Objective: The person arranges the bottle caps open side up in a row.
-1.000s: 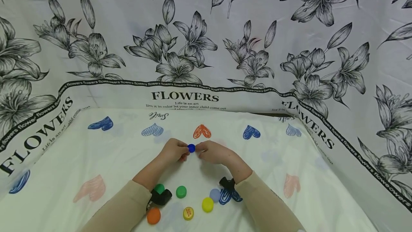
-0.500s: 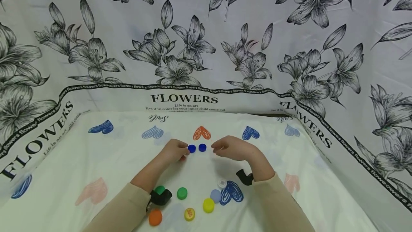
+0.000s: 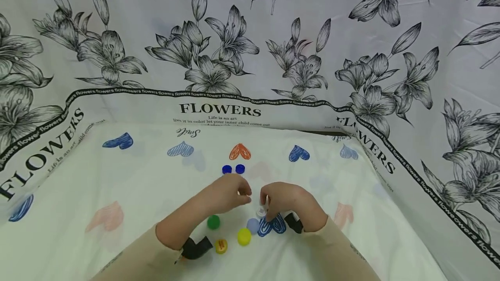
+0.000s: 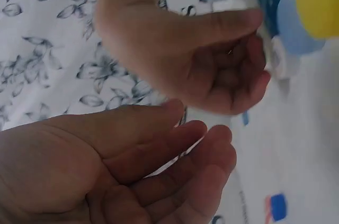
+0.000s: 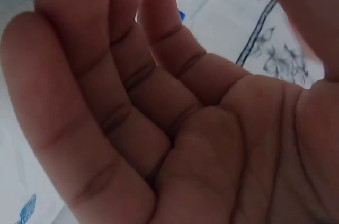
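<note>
A person's right hand (image 3: 289,200) reaches down at a white cap (image 3: 261,211), fingers curved and thumb apart, while the left hand (image 3: 228,192) hovers to its left, thumb and curved fingers likewise parted.
Whether the right fingertips touch the white cap cannot be told. Just nearer lie a pale blue cap (image 3: 252,226) and a yellow cap (image 3: 244,236); left, a green cap (image 3: 213,222). Two dark blue caps (image 3: 227,169) sit beyond the left hand.

left hand (image 3: 228,192): off blue cap (image 3: 227,169) | right hand (image 3: 291,200): moved beside white cap (image 3: 260,211)
</note>
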`<act>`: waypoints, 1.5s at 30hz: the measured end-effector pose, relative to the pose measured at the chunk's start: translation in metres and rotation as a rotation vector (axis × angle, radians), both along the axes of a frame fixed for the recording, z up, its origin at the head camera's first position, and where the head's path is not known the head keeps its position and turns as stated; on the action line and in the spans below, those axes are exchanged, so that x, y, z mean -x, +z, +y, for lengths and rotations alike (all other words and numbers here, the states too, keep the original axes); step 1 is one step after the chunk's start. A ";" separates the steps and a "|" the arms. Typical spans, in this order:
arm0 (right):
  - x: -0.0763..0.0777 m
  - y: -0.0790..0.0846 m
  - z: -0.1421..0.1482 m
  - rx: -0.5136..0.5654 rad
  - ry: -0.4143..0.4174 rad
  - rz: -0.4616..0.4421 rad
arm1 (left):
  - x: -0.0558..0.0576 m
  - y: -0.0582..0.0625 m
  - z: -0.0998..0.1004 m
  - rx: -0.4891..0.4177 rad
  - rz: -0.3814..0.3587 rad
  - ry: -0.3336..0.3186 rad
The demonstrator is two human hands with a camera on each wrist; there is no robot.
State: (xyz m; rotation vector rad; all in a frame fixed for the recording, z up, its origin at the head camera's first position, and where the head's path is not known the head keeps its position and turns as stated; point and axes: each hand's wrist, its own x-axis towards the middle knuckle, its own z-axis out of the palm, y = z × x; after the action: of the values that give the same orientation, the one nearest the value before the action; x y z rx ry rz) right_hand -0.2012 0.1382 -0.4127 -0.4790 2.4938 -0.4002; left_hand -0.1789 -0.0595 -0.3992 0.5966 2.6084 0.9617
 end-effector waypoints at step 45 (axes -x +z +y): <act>0.093 -0.037 0.003 0.519 -0.473 0.033 | 0.062 -0.056 0.045 -0.226 -0.049 0.327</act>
State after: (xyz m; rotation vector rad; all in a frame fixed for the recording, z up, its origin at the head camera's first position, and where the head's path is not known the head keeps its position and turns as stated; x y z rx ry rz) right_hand -0.2945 0.1416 -0.4493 -0.0750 2.5066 -1.2487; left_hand -0.2413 -0.0143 -0.4555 0.1912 2.6209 1.3647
